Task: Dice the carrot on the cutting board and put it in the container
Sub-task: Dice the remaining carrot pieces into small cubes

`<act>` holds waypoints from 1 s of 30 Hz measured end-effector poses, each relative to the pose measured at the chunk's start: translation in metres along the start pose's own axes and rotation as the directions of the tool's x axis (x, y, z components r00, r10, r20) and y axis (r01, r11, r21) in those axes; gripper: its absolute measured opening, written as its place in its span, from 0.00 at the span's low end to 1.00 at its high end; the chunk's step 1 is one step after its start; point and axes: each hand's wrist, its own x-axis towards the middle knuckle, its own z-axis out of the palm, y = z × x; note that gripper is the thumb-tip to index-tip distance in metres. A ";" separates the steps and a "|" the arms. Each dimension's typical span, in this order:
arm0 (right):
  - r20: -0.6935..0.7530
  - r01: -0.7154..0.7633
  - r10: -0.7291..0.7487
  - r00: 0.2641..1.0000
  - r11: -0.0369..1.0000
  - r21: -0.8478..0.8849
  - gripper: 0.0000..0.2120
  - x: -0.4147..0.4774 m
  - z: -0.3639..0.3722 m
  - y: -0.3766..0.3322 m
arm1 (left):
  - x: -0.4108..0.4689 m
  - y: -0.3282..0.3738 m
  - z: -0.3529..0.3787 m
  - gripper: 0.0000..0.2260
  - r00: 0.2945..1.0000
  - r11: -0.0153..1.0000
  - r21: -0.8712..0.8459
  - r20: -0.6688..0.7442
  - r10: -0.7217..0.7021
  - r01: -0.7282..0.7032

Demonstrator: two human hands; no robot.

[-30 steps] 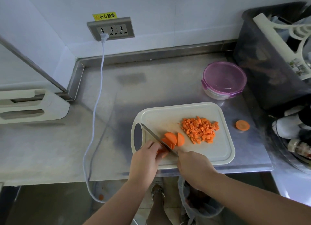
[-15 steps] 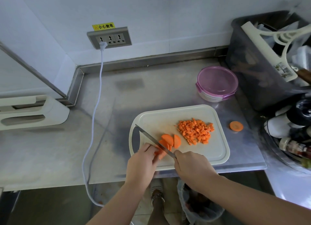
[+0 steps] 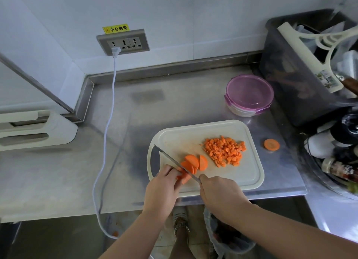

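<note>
The right hand [image 3: 219,193] is gripping the knife [image 3: 172,160], fingers curled round its handle, the blade slanting away to its left. Beside it, the left hand [image 3: 162,187] is pinning the carrot [image 3: 185,177] with curled fingertips against the blade. Slices [image 3: 194,162] are lying just beyond those fingers and dice [image 3: 224,150] are piling beyond the right hand, all on the board [image 3: 249,173]. Farther beyond, the lidded container [image 3: 249,95] is sitting off the board.
</note>
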 end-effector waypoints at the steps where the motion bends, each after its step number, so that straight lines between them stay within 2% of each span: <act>1: 0.004 0.003 -0.003 1.000 1.000 -0.005 0.14 0.000 0.001 0.000 | 0.000 0.000 0.000 0.04 1.000 1.000 -0.002 0.008 0.001 -0.001; 10: 0.041 0.007 -0.008 0.999 1.000 0.001 0.17 0.012 0.005 0.000 | 0.003 -0.004 0.001 0.03 0.999 0.998 -0.036 0.002 0.046 -0.046; 16: 0.028 -0.048 0.046 0.999 0.995 0.092 0.13 0.017 0.006 -0.003 | 0.002 -0.006 0.004 0.05 0.996 0.996 -0.044 -0.045 0.078 -0.080; 21: 0.056 -0.061 0.053 0.997 0.987 0.148 0.10 0.015 -0.004 0.005 | 0.002 -0.004 0.001 0.04 0.999 0.999 -0.033 -0.013 0.036 -0.036; 26: -0.004 -0.032 0.033 0.999 0.991 0.127 0.10 0.007 -0.012 0.003 | 0.001 -0.001 0.000 0.06 1.000 0.998 -0.048 -0.006 -0.030 0.030; 30: -0.007 -0.004 0.004 1.000 1.000 0.027 0.09 0.002 -0.013 -0.001 | 0.000 -0.001 0.000 0.06 0.999 0.999 -0.022 -0.011 -0.043 0.043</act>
